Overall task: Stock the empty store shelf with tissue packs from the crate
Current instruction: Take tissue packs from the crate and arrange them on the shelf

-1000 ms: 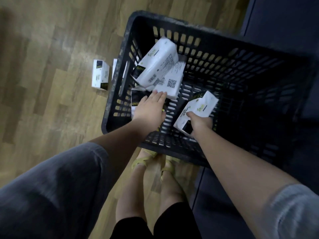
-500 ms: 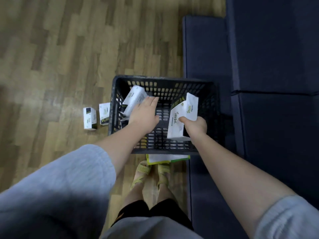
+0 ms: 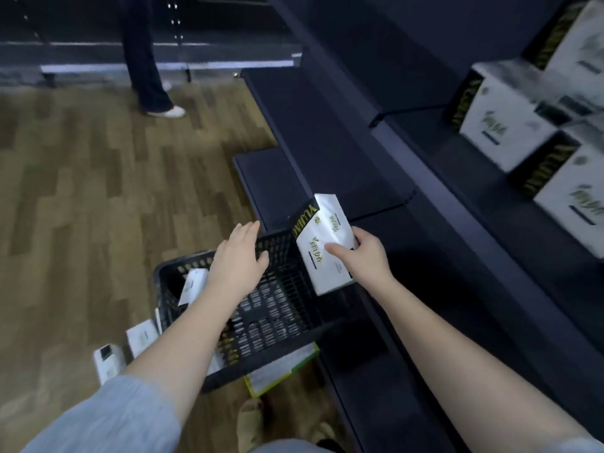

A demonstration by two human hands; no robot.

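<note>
My right hand (image 3: pixel 366 256) grips a white tissue pack (image 3: pixel 323 246) with a black end, held above the far right corner of the black plastic crate (image 3: pixel 274 318). My left hand (image 3: pixel 238 259) hovers over the crate with fingers spread and nothing in it. Another white pack (image 3: pixel 192 286) leans inside the crate's left side, partly hidden by my left forearm. The dark blue shelf (image 3: pixel 327 135) runs along the right, with several tissue packs (image 3: pixel 510 125) stacked on its upper level.
Two small white packs (image 3: pixel 124 351) lie on the wood floor left of the crate. A flat white and green package (image 3: pixel 281 371) sticks out from under the crate. Another person's legs (image 3: pixel 147 60) stand at the far aisle. My feet (image 3: pixel 251 423) are below.
My right hand lifted the pack up out of the crate toward the shelf. My left hand left the packs and rose, empty. My view tilted up from the crate to the shelves.
</note>
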